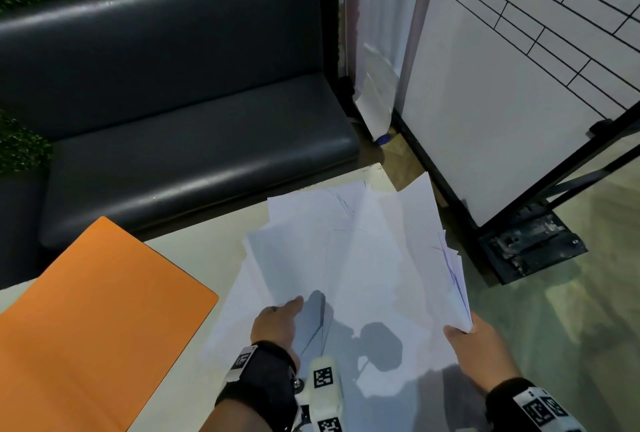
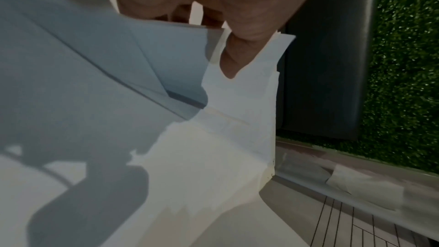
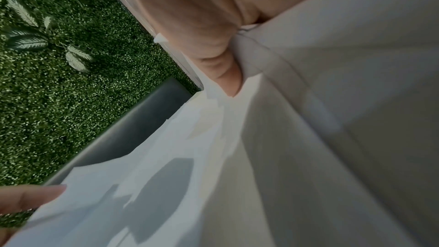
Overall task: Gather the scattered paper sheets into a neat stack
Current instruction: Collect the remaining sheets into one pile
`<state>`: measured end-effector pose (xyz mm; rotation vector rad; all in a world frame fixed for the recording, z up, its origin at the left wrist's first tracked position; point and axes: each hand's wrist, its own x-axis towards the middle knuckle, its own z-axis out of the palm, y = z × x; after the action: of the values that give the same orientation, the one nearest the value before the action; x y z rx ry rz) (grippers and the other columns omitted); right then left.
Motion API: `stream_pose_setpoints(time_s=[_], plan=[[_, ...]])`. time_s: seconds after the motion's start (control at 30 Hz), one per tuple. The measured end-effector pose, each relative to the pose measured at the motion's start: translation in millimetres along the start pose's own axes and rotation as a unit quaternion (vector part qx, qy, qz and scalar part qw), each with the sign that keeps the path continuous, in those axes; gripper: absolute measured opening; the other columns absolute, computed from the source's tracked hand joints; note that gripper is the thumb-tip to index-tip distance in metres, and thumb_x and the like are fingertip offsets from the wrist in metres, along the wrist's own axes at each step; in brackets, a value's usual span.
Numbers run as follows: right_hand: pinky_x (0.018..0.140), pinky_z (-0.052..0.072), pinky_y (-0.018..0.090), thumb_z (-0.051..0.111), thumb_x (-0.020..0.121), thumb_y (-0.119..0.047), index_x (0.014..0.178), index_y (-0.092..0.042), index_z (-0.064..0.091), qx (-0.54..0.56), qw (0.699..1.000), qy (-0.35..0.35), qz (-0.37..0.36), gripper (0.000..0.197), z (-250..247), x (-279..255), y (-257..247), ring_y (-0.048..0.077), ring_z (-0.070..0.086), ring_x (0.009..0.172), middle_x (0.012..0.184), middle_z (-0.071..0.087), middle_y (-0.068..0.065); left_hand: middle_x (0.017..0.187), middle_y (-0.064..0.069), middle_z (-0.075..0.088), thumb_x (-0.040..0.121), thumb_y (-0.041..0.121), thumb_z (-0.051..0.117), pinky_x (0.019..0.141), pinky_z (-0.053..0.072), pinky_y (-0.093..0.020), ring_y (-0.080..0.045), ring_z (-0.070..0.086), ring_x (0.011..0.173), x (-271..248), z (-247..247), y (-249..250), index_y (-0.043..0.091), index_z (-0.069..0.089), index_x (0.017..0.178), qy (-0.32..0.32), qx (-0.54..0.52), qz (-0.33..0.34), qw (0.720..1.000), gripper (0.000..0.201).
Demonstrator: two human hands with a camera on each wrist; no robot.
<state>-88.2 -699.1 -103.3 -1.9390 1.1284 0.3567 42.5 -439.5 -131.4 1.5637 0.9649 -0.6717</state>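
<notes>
My right hand (image 1: 479, 350) pinches the near right corner of the loose sheaf of white paper sheets (image 1: 349, 258), thumb on top and fingers beneath, while my left hand (image 1: 277, 322) grips the near left side, thumb (image 2: 234, 55) pressed on the top sheet and fingers curled under. The sheets are already together in one pile at the far right corner of the pale tabletop (image 1: 194, 251), beside the orange rectangular mat (image 1: 93, 310). Their edges fan out unevenly, so I judge that squaring them up remains.

Left hand (image 1: 277, 322) fingers under paper sheets (image 1: 349, 269)
</notes>
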Motion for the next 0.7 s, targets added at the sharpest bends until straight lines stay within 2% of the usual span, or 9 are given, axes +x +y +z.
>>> stream_pose_setpoints(time_s=[0.1,0.17,0.23,0.33,0.37,0.43,0.5,0.6,0.7], plan=[[0.07,0.042,0.031,0.056,0.092,-0.012,0.11,-0.015,0.065,-0.011,1.0,0.009,-0.003,0.021,-1,-2,-1,0.02,0.06,0.077,0.091,0.068,0.005,0.112,-0.014,0.066,0.064,0.032,0.086,0.102,0.047,-0.054,-0.037,0.062,0.109,-4,3,2,-0.003,0.062,0.12,-0.017,-0.054,-0.005,0.998,0.07],[0.065,0.042,0.03,0.055,0.092,-0.012,0.111,-0.016,0.065,-0.008,1.0,0.008,-0.007,0.022,0,-3,-2,0.015,0.059,0.074,0.091,0.069,0.003,0.119,-0.014,0.065,0.057,0.033,0.089,0.099,0.048,-0.06,-0.042,0.061,0.113,-3,0,4,0.001,0.064,0.116,-0.038,-0.06,-0.032,0.997,0.072],[0.064,0.043,0.029,0.055,0.093,-0.013,0.11,-0.017,0.065,0.0,1.0,0.01,-0.008,0.021,0,-4,-1,0.013,0.06,0.075,0.091,0.07,0.001,0.132,-0.016,0.061,0.068,0.026,0.088,0.098,0.047,-0.063,-0.045,0.057,0.121,1,-3,5,0.004,0.067,0.107,-0.057,-0.042,-0.041,0.997,0.05],[0.066,0.044,0.03,0.054,0.093,-0.014,0.108,-0.021,0.063,0.01,1.0,0.014,-0.01,0.019,2,-4,1,0.014,0.061,0.076,0.09,0.069,-0.001,0.137,-0.016,0.059,0.08,0.011,0.08,0.102,0.044,-0.062,-0.043,0.057,0.122,0,-1,3,0.004,0.062,0.121,-0.058,-0.035,-0.017,0.998,0.045],[0.065,0.044,0.03,0.054,0.093,-0.014,0.108,-0.022,0.063,0.016,1.0,0.014,-0.009,0.019,2,-3,2,0.015,0.062,0.076,0.09,0.07,-0.002,0.126,-0.018,0.066,0.084,0.005,0.075,0.099,0.048,-0.058,-0.041,0.063,0.113,-5,1,1,0.002,0.063,0.119,-0.065,-0.034,0.005,0.997,0.037],[0.065,0.047,0.03,0.055,0.093,-0.014,0.105,-0.02,0.065,0.043,0.999,0.01,-0.008,0.017,2,-2,3,0.019,0.062,0.074,0.088,0.071,-0.001,0.096,-0.015,0.073,0.089,0.001,0.066,0.08,0.056,-0.04,-0.033,0.067,0.087,-20,2,-1,0.001,0.068,0.109,-0.053,0.005,0.078,0.996,0.02],[0.068,0.05,0.034,0.058,0.092,-0.013,0.101,-0.017,0.066,0.075,0.997,0.009,-0.006,0.013,1,-3,4,0.026,0.063,0.074,0.084,0.071,0.004,0.089,-0.006,0.072,0.093,0.006,0.06,0.065,0.049,-0.027,-0.023,0.065,0.077,-35,-9,7,0.008,0.069,0.103,-0.017,0.095,0.183,0.978,0.013],[0.076,0.054,0.039,0.06,0.091,-0.014,0.095,-0.015,0.067,0.115,0.993,0.01,-0.008,0.008,-3,-6,7,0.037,0.066,0.086,0.086,0.073,0.011,0.089,0.001,0.073,0.098,0.01,0.054,0.06,0.045,-0.023,-0.015,0.065,0.077,-52,-43,32,0.023,0.066,0.094,0.0,0.154,0.294,0.943,0.018],[0.071,0.052,0.038,0.062,0.09,-0.014,0.092,-0.013,0.067,0.148,0.989,0.007,-0.003,0.005,-4,-6,9,0.036,0.063,0.077,0.09,0.072,0.021,0.077,0.013,0.072,0.097,0.009,0.058,0.063,0.046,-0.026,-0.017,0.064,0.073,-64,-97,66,0.023,0.069,0.088,0.033,0.12,0.364,0.923,0.02]])
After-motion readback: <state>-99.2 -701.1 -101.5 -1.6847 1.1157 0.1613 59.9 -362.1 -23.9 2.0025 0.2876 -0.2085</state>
